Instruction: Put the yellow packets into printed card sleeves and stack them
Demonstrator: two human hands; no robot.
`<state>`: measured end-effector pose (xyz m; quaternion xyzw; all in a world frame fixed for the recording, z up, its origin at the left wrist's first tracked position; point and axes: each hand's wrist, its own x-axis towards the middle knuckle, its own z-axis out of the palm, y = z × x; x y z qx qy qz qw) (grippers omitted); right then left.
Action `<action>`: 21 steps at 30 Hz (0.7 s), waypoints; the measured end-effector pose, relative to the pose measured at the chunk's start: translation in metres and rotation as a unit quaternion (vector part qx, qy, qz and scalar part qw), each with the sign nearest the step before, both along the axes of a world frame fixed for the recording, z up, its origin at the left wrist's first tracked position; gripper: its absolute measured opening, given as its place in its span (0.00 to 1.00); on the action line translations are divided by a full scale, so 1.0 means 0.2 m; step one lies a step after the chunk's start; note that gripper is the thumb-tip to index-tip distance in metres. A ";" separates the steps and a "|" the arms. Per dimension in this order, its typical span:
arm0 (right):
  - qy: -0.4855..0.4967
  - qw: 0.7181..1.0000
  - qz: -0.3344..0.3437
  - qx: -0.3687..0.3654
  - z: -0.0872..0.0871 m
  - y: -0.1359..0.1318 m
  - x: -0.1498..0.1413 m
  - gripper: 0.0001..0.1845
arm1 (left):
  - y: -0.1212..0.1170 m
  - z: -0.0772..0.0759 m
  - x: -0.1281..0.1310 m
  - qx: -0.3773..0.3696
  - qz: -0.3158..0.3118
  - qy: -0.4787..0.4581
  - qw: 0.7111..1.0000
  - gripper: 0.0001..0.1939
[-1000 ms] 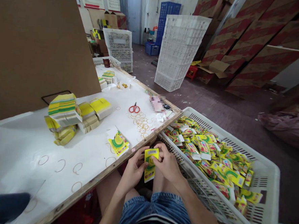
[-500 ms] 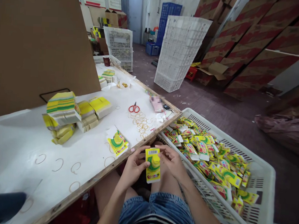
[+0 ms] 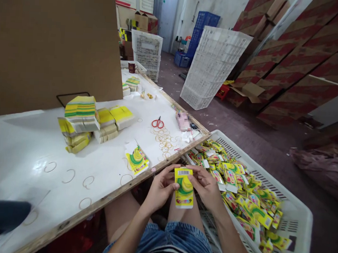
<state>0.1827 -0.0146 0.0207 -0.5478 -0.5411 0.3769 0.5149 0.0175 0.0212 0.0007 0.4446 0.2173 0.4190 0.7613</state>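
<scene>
A small yellow carton [image 3: 184,188] with a barcode at its top and a green-and-yellow picture is held upright above my lap. My left hand [image 3: 163,185] grips its left edge, thumb on the front. On the other side my right hand [image 3: 207,184] pinches the upper right edge, also with the thumb in front; the fingers behind the carton are partly hidden. A few flat cartons [image 3: 137,157] of the same print lie on the white table [image 3: 103,176], left of my hands. To the right, a white plastic crate [image 3: 298,203] holds many such cartons in a loose heap.
Red-handled scissors [image 3: 158,122] and rubber bands [image 3: 164,141] lie on the table. Bundled stacks of cartons [image 3: 80,115] stand before a large brown board [image 3: 56,39]. A dark blue mug [image 3: 7,217] is at lower left. Beyond are stacked white crates [image 3: 215,68] and cardboard boxes [image 3: 301,69].
The view has swung a little to the left, so the scene sits farther right. Both hands still hold the carton in nearly the same pose.
</scene>
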 end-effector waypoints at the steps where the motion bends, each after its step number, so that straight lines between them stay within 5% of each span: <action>1: -0.008 1.000 0.002 0.003 0.00 0.00 -0.02 0.15 | 0.00 0.00 -0.01 -0.002 -0.003 -0.001 1.000 0.30; 5: -0.107 0.994 0.027 -0.019 0.03 -0.01 0.01 0.13 | -0.02 -0.03 -0.03 0.007 -0.002 0.016 1.000 0.29; 8: -0.274 0.959 -0.069 0.009 0.07 0.02 0.16 0.13 | 0.01 -0.05 -0.09 0.077 0.083 0.087 0.990 0.28; 10: -0.382 0.908 -0.166 0.051 0.08 0.08 0.24 0.13 | 0.06 -0.07 -0.16 0.123 0.196 0.193 0.954 0.26; 12: -0.424 0.883 -0.190 0.066 0.05 0.17 0.23 0.13 | 0.12 -0.10 -0.25 0.139 0.310 0.306 0.889 0.23; 16: -0.394 0.918 -0.026 -0.030 -0.07 0.40 -0.16 0.12 | 0.20 -0.18 -0.37 0.122 0.325 0.456 0.819 0.24; 21: -0.375 0.923 0.007 -0.081 -0.19 0.66 -0.68 0.14 | 0.25 -0.27 -0.44 0.158 0.272 0.561 0.765 0.23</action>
